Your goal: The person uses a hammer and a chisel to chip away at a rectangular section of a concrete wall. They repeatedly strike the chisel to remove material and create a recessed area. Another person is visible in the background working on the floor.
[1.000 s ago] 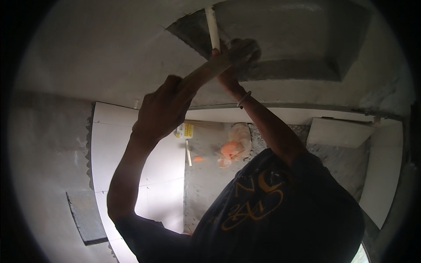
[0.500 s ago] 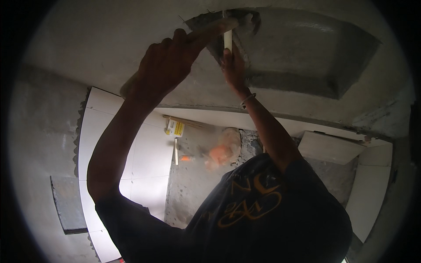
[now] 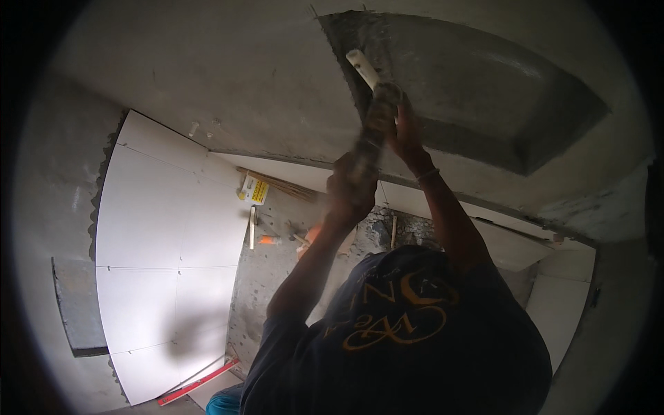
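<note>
My left hand (image 3: 353, 190) is closed round a long, dark, flat tool (image 3: 373, 131), smeared by motion, so its kind is unclear. The tool slants up and right and crosses in front of a pale white bar (image 3: 362, 67). That bar tilts at the left edge of a dark grey recess (image 3: 470, 76) in the wall, with a small dark spot near its upper end. My right hand (image 3: 408, 135) is closed round the bar's lower part, which the tool partly hides. Its wrist wears a thin bracelet.
Large white panels (image 3: 159, 228) line the left side. A white and yellow container (image 3: 254, 190), a pale strip (image 3: 252, 228) and an orange piece (image 3: 267, 240) are on the grey floor. A red level (image 3: 197, 382) lies at the lower left. A pale slab (image 3: 508, 242) leans at right.
My left hand has come down and right with the tool, from the upper left to near my right hand. My right hand has moved slightly right and down. The upright bar now leans left.
</note>
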The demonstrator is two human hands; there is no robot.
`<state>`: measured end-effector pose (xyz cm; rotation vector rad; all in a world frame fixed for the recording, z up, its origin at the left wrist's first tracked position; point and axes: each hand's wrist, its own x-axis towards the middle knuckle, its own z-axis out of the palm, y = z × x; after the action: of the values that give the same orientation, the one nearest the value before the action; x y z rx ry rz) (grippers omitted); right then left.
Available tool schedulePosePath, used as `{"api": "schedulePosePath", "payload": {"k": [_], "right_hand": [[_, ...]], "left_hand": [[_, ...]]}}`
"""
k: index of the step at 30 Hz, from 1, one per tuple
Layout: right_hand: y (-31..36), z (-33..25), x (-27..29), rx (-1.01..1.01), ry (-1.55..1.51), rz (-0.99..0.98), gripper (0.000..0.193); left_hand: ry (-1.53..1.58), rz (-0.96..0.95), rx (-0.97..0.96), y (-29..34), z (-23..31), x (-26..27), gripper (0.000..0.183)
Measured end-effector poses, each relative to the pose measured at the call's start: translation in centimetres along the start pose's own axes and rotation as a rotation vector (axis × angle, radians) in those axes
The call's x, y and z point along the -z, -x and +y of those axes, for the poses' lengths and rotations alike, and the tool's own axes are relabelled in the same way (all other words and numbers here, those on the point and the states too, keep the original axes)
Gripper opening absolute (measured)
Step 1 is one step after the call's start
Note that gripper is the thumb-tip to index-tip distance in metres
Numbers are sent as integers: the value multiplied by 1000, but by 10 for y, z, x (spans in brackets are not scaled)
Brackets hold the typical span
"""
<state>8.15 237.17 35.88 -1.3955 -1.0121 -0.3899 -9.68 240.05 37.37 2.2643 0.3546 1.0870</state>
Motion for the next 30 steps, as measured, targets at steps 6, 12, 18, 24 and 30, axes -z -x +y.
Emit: {"api": "schedulePosePath", "payload": {"k": [6,12,18,24,30], "right_hand": [[-26,20,-11,51,110,-94,37],[-31,25,-13,10,49,-52,38],[-36,25,-19,-61,6,-36,39],[-39,31,-17,-73,-14,-23,43],[-45,20,-8,-155,-48,-89,46]], "left_hand": [[238,304,182,-15,7,-17,54],[404,319,238,-17,10,-16,60],[389,342,204,-24,7,-21,59],[380,347,174,-38,7,-26,54],[286,463,97,-58,-29,-45,47]]}}
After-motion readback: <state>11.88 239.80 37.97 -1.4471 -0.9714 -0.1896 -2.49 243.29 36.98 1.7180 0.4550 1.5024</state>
